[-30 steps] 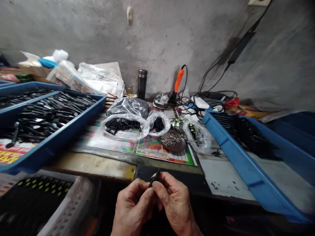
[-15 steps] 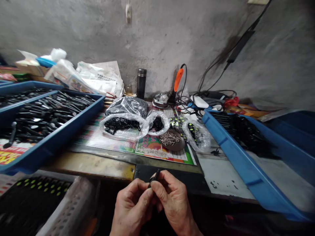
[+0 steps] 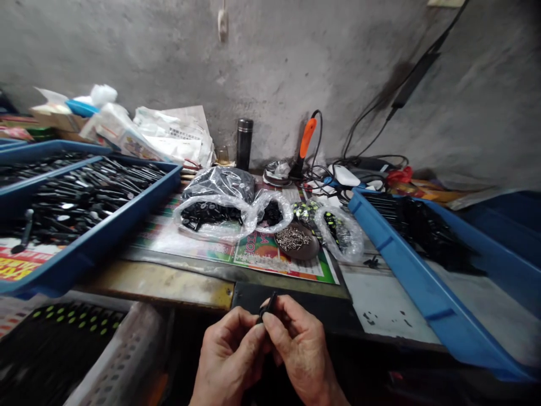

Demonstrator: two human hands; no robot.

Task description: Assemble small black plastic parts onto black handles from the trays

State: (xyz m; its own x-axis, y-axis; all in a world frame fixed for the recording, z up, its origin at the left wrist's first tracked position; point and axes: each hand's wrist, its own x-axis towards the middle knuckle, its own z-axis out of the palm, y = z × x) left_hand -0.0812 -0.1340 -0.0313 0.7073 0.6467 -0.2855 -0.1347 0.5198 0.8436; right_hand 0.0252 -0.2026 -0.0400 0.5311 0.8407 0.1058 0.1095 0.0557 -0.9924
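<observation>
Just off the front edge of the bench, my left hand (image 3: 234,355) and my right hand (image 3: 298,344) meet with their fingertips together. Between them is a small black plastic part (image 3: 269,305), pinched by thumb and forefinger on both sides. Its upper end sticks up between the fingers; the rest is hidden. Beyond the hands lies a round dish (image 3: 305,250) heaped with small metal screws (image 3: 292,238). Open plastic bags of black pieces (image 3: 211,213) stand behind it, and a bag with black and yellow-green pieces (image 3: 333,223) is to its right.
A blue tray (image 3: 139,217) full of black handle-like parts stands at left, another blue tray (image 3: 406,287) with black parts at right. A black flask (image 3: 244,144) and an orange-handled tool (image 3: 308,138) stand by the wall. Below left is a white perforated basket (image 3: 112,358).
Both hands keep their pinch on the black part, which has tilted very slightly. The whole view has shifted a little; nothing on the bench has moved.
</observation>
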